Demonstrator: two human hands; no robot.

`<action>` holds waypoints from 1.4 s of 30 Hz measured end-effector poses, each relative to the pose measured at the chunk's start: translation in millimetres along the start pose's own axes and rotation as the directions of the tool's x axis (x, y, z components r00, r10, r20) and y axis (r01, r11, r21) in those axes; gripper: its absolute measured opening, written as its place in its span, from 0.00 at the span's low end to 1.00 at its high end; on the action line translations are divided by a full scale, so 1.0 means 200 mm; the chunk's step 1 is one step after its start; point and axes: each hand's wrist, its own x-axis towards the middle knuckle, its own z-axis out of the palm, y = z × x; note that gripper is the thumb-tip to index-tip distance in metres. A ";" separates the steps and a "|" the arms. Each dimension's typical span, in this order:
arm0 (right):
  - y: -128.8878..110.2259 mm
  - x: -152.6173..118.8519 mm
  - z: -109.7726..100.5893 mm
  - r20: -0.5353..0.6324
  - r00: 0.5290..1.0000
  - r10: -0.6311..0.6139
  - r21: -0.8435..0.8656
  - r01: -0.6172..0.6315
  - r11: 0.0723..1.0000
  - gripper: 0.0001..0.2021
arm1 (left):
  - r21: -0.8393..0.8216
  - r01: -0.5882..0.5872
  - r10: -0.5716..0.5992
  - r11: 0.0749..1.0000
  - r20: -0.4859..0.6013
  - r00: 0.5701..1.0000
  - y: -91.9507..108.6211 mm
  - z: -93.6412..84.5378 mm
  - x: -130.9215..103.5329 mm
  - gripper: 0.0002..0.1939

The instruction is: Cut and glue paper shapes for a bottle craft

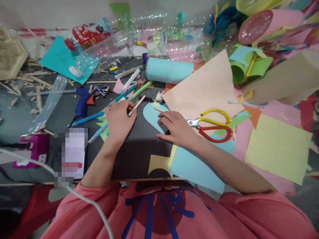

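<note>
A short wooden stick (138, 104) slants up from my left hand (121, 118), its lower end pinched between thumb and fingers. My right hand (178, 127) rests over a rounded light blue paper piece (151, 114), thumb and fingers apart. Another thin stick (159, 109) lies on that paper, close to the right fingertips. Just beyond the paper is a dark, narrow tool (149, 99), too small to make out. Scissors (215, 124) with one yellow and one red handle lie beside my right hand, their blades partly hidden by it.
On the left are a blue glue gun (83, 99), a phone (74, 152) and clear glue sticks (51, 101). Markers (87, 118) lie near my left hand. Plastic bottles (107, 48) and a blue-wrapped cylinder (170, 69) line the back. Coloured paper (276, 146) covers the right.
</note>
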 end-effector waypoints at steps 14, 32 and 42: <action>-0.03 -0.02 -0.02 -0.412 0.910 0.046 0.373 0.122 0.920 0.07 | 0.218 -0.056 -0.028 0.974 0.363 0.931 0.15 -0.08 0.00 0.18; -0.04 0.01 -0.07 -0.105 0.974 -0.200 0.070 0.208 0.976 0.14 | -0.627 0.443 -0.164 0.641 0.451 0.877 0.16 0.02 -0.09 0.15; -0.18 -0.40 -0.31 0.184 0.966 0.180 -0.232 -0.135 0.963 0.20 | -0.840 0.402 -0.361 0.364 0.271 0.892 0.11 0.04 -0.04 0.14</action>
